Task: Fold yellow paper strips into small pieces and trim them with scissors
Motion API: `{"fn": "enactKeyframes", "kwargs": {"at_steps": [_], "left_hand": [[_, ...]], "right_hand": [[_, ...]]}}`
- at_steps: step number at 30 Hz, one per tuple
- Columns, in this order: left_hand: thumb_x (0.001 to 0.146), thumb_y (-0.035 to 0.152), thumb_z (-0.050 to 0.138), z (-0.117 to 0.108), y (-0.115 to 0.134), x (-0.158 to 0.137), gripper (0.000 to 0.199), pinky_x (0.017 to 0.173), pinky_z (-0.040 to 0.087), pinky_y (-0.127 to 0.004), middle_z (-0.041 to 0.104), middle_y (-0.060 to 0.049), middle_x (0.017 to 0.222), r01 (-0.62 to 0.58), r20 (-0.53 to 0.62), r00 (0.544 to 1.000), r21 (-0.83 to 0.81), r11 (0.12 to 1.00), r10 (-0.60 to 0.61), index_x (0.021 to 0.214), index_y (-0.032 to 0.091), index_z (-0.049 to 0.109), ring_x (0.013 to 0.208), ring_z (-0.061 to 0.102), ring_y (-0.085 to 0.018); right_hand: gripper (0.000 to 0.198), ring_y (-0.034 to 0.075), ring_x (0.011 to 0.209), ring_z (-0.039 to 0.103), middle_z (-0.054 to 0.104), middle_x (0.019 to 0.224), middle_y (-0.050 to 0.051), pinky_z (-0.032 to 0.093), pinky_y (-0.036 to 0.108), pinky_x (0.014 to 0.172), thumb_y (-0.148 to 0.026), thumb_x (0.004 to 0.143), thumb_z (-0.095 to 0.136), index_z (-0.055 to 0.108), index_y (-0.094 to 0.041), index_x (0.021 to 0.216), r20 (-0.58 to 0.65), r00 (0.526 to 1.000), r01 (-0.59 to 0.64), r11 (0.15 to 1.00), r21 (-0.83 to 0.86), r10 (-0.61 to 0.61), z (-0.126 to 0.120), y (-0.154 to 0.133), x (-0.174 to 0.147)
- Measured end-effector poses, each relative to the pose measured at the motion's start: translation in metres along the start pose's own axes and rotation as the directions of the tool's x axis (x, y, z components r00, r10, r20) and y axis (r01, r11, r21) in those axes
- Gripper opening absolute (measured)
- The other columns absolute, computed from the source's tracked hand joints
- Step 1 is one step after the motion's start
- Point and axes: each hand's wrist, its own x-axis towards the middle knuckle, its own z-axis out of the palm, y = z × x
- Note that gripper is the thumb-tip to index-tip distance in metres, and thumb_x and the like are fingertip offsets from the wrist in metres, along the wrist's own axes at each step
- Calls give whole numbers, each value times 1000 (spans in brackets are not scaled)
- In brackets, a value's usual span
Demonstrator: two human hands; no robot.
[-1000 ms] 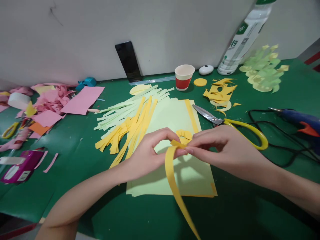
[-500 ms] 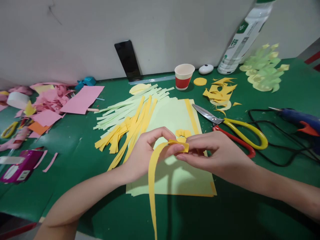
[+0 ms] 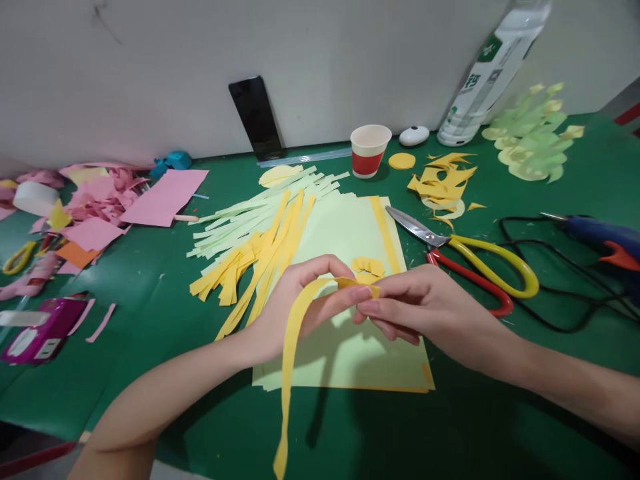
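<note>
Between my two hands is a yellow paper strip [image 3: 291,340], its long tail curving down over the near side of the table. My left hand [image 3: 305,300] pinches it near one end. At that same end, the fingertips of my right hand [image 3: 425,307] are closed on the strip too. Below lies a stack of pale green paper [image 3: 325,363]. Just beyond my fingers, a small folded yellow paper piece [image 3: 367,267] rests on the stack. Yellow strips [image 3: 283,233] and pale green strips [image 3: 240,217] fan out left of the stack.
Scissors [image 3: 440,243] lie open on the right, near a blue glue gun [image 3: 600,237] with its black cord. A paper cup [image 3: 370,152], yellow scraps [image 3: 445,181], a bottle [image 3: 490,73] and a phone [image 3: 257,120] stand or lie along the back. Pink paper [image 3: 165,199] covers the left.
The strip's end has turned between my fingertips, and its hanging tail has swung left and upward. My right hand has rolled slightly, its lower fingers now showing.
</note>
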Motion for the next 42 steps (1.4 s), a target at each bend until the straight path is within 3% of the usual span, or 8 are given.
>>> {"fn": "enactKeyframes", "kwargs": {"at_steps": [5,8,15,24,31,36,39,42], "left_hand": [[75,29,64,0,3,1,16,61,43,-25,60,2,65,71,-59,996,46,996,-69,68,17,55,63,52,-11],[76,31,63,-1,5,1,18,61,43,-24,58,2,63,52,-69,997,73,996,-47,68,17,54,62,52,-11],[78,31,63,-1,1,-1,17,65,44,-25,61,3,64,9,-53,999,48,999,-6,68,18,55,64,54,-11],[79,26,62,1,-1,-1,17,65,48,-26,57,4,56,-69,-3,998,-4,998,69,68,18,52,59,55,-10],[77,23,64,-3,0,-1,7,71,51,-28,65,-2,78,-198,24,980,78,977,196,77,18,61,74,60,-13],[77,17,65,-5,1,0,3,72,51,-26,63,0,74,-347,24,938,97,933,346,76,19,65,73,60,-11],[76,18,67,-8,-1,1,1,68,50,-22,59,1,73,-422,-6,905,108,900,425,76,19,67,71,57,-9],[76,20,67,-12,-3,3,3,68,49,-22,57,1,75,-487,30,873,131,863,488,79,21,68,72,56,-9]], "right_hand": [[13,4,43,36,44,49,-5,25,18,39,-23,73,62,65,-11,69,128,986,-123,984,126,107,-3,0,3],[16,4,43,36,45,51,-5,25,18,38,-25,69,65,68,-11,76,149,983,-130,982,134,110,-3,2,5],[29,6,40,35,44,45,-3,26,21,38,-34,77,54,66,-12,64,60,998,-33,999,-37,35,-1,1,4],[25,6,42,36,45,48,-3,25,19,37,-25,80,47,64,-13,66,72,992,114,988,-103,-107,2,0,2],[26,6,46,38,44,50,-3,27,20,40,-26,82,47,58,-13,62,192,980,38,997,71,-52,-5,-1,-1],[23,5,45,36,44,51,-4,25,20,40,-31,78,60,61,-12,65,242,970,-43,992,120,13,-9,-3,1],[22,4,47,36,46,55,-4,25,18,42,-35,72,68,65,-13,75,299,954,-83,967,240,8,-12,-3,1],[28,4,45,35,48,55,-4,23,19,40,-41,78,61,65,-14,75,313,950,-138,916,377,15,-15,-1,1]]}}
